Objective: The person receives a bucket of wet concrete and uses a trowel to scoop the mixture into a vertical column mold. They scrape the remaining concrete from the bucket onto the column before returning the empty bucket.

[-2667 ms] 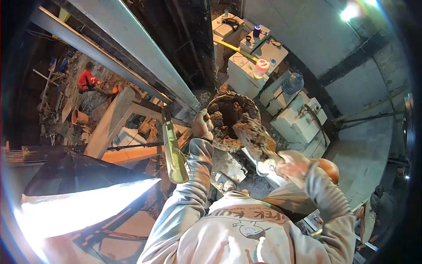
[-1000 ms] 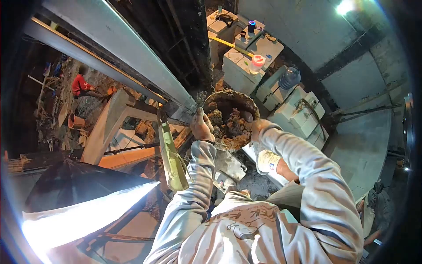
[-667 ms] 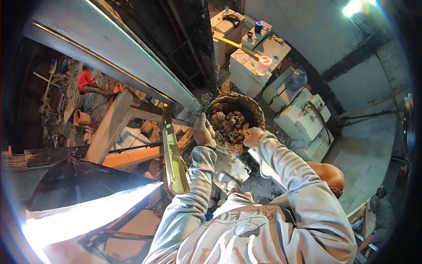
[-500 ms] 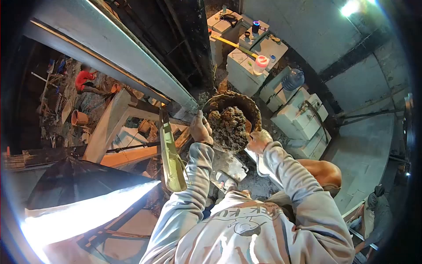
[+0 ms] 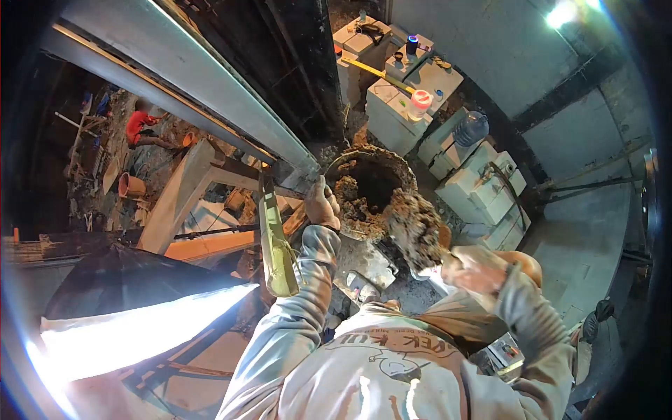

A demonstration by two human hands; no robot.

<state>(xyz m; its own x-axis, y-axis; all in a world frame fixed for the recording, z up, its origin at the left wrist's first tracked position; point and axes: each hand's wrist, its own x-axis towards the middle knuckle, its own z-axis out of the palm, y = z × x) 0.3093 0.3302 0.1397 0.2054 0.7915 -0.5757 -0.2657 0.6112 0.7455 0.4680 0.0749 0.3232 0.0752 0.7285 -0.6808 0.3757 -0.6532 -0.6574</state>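
Observation:
A round mud-caked container [image 5: 413,168] stands open below me, its inside dark, with wet brown muck along the near left side. My left hand [image 5: 323,203] is closed at the container's left rim, beside the end of the metal beam [image 5: 231,91]. To the lower right of the opening, my right hand [image 5: 477,273] is closed, somewhat blurred, next to a large clump of muck [image 5: 418,227]. What its fingers wrap round is hidden. A yellowish-green trough-like piece [image 5: 278,259] hangs beside my left forearm.
Pale blocks [image 5: 395,119] at the upper right bear a pink-lidded jar [image 5: 419,103] and a yellow-handled tool [image 5: 378,72]. A large clear bottle [image 5: 470,128] lies on blocks nearby. At the left, a person in red [image 5: 140,126] crouches near orange buckets [image 5: 131,186]. A bright lamp glares lower left.
My right hand has moved right and down, away from the rim, and the clump has shifted out the same way, exposing the dark inside. My left hand stays at the rim.

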